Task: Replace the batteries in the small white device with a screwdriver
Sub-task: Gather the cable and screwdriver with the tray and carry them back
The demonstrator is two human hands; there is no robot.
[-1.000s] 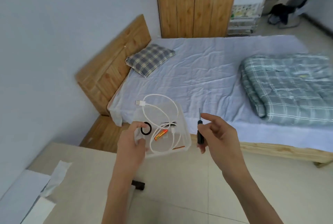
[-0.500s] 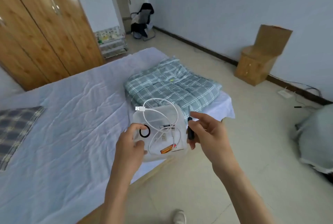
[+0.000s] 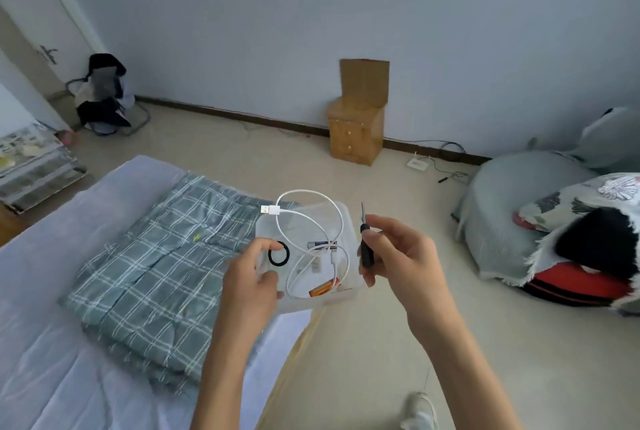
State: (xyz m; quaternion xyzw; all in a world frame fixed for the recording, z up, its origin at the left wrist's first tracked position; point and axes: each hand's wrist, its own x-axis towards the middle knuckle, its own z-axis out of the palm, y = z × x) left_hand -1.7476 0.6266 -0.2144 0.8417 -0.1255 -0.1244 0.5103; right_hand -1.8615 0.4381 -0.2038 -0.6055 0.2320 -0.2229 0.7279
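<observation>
Fingers of our left hand (image 3: 251, 282) clamp the clear plastic tray (image 3: 341, 222) while our right hand (image 3: 398, 253) grips the black screwdriver (image 3: 365, 249) upright.

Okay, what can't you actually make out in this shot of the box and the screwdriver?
- Head view: no small white device clearly identifiable in the clear box; contents too small, crossed by the white cable.
- Battery labels too small.
- Screwdriver handle partly hidden by the right hand.
- The left hand covers the box's near corner.
</observation>
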